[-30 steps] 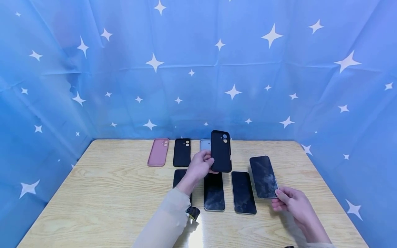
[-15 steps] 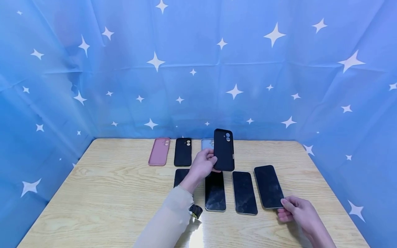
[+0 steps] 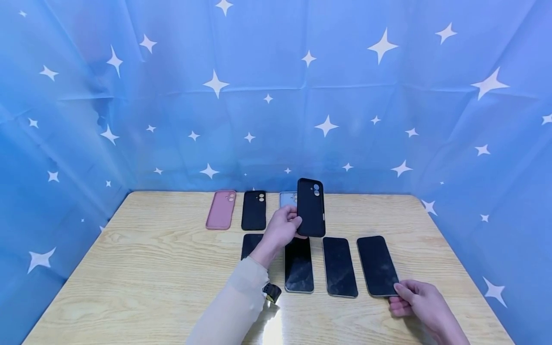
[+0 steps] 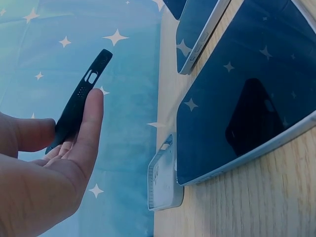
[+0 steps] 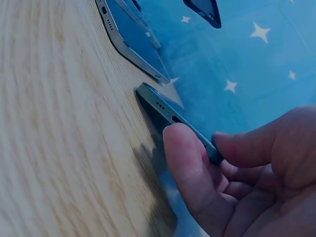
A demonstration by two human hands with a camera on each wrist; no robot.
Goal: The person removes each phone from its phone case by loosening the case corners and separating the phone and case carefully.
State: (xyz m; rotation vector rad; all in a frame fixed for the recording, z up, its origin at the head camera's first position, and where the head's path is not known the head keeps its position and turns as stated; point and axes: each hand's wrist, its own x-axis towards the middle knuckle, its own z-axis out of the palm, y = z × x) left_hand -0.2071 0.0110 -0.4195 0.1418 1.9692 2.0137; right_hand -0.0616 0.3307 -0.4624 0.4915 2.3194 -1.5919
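My left hand (image 3: 280,231) pinches a black phone case (image 3: 311,208) by its left edge and holds it up above the table, its hollow inside facing me. In the left wrist view the case (image 4: 81,98) shows edge-on between thumb and fingers. At the right, my right hand (image 3: 420,304) pinches the lower right corner of a dark-screened phone (image 3: 377,266), screen up. The right wrist view shows that phone's bottom edge (image 5: 173,114) tilted, close over the table, with its shadow beneath.
Two phones (image 3: 299,268) (image 3: 339,267) lie left of the held one; another phone (image 3: 251,243) is partly hidden by my left arm. Along the back lie a pink case (image 3: 221,210), a black case (image 3: 254,211) and a light blue case (image 3: 287,198), partly covered. A blue star-patterned curtain (image 3: 194,110) stands behind the table.
My right hand has brought its phone down and slightly right, toward the table beside the other phones. The black case in my left hand has shifted slightly right.
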